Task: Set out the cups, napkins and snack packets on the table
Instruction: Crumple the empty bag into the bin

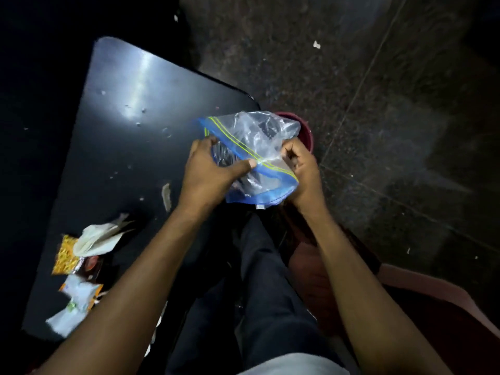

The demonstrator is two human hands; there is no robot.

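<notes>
Off the table [113, 147] edge, left hand [208, 171] and right hand [300, 163] each pinch the zip-lock bag [259, 147]; blue zip strip runs diagonally, upper-left to lower-right.

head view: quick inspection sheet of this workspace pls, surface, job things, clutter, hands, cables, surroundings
surface: dark table, glossy, with a glare patch toward its far end
job's things: clear zip bag held in the air by the table's edge, dark contents unclear; napkin lying partly over a yellow packet; white-orange packet nearer the person; cups: nothing seen
clutter: pale scrap and small crumbs scattered on the table
grippers: left hand grips the bag's zip edge; right hand pinches its other side
cables: nothing seen
surroundings: speckled stone floor; maroon bucket behind the bag; reddish plastic seat at right
</notes>
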